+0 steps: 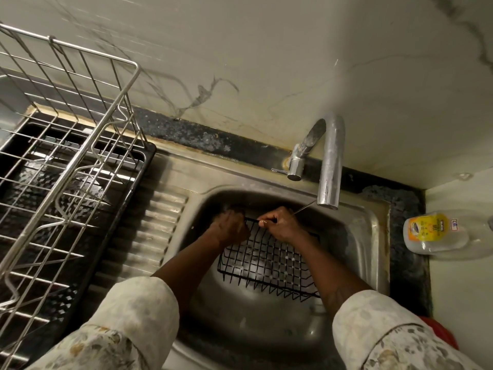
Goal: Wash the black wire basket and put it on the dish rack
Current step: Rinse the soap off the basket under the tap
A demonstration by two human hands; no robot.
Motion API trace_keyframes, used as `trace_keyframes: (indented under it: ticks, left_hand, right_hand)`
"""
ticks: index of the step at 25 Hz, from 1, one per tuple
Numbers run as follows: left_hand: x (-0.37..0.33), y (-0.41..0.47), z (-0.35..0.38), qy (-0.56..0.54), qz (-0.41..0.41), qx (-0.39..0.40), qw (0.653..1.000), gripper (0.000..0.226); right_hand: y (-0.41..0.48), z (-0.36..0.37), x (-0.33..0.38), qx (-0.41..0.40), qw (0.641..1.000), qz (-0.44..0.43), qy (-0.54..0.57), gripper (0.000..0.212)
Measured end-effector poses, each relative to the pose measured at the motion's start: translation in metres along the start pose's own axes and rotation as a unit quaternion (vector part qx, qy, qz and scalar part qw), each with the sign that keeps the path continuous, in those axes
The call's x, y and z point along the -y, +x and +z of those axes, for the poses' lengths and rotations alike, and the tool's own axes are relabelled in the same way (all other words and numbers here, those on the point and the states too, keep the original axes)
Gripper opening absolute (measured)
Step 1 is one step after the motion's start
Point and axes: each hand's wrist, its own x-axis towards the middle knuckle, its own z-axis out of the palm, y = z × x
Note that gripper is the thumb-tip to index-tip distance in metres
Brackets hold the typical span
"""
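The black wire basket [269,265] lies tilted inside the steel sink [370,236], under the tap. My right hand [280,225] grips its far rim, thumb pinched on the wire. At the far left corner of that rim my left hand [230,228] has its fingers curled; whether they hold the wire or something small against it cannot be told. The metal wire dish rack [72,145] stands at the left on a black drip tray [138,177]; no dishes show in it. No water is seen running.
A chrome tap [330,166] with a lever handle [306,148] arches over the sink's back edge. A clear bottle with a yellow label [437,233] lies on the counter to the right. The ribbed drainboard [152,231] separates sink and rack. Something red [440,335] sits at the lower right.
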Motion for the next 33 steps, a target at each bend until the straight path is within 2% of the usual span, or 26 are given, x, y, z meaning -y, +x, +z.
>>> trace_keyframes:
  ticks: [4,7,11,15,21,28,33]
  left_hand:
    - [-0.005,0.004,-0.002,0.021,0.100,0.018,0.995,0.021]
    - [-0.005,0.016,0.003,0.026,0.116,0.037,0.992,0.024]
    - [0.002,0.021,0.028,-0.032,0.088,0.094,0.991,0.027]
    - [0.006,0.021,0.037,-0.077,0.067,0.108,0.989,0.027]
    - [0.024,0.021,0.014,-0.110,0.052,0.095,0.988,0.028]
    - [0.041,0.012,0.014,-0.139,0.012,0.093,0.986,0.037]
    - [0.040,0.015,0.016,-0.223,-0.060,0.088,0.969,0.030]
  right_hand:
    - [-0.001,-0.004,0.002,-0.002,1.000,-0.001,0.005,0.010]
    - [-0.005,-0.004,-0.004,0.003,1.000,-0.010,0.004,0.012]
    - [-0.009,-0.006,-0.025,0.020,0.998,0.006,-0.052,0.013]
    - [-0.018,-0.024,-0.035,0.038,0.995,-0.005,-0.089,0.022]
    - [-0.007,-0.013,-0.023,0.001,0.997,0.005,-0.075,0.014]
    - [-0.014,-0.017,-0.014,-0.011,0.995,0.028,-0.093,0.016]
    - [-0.016,-0.020,-0.019,-0.052,0.990,0.058,-0.114,0.019]
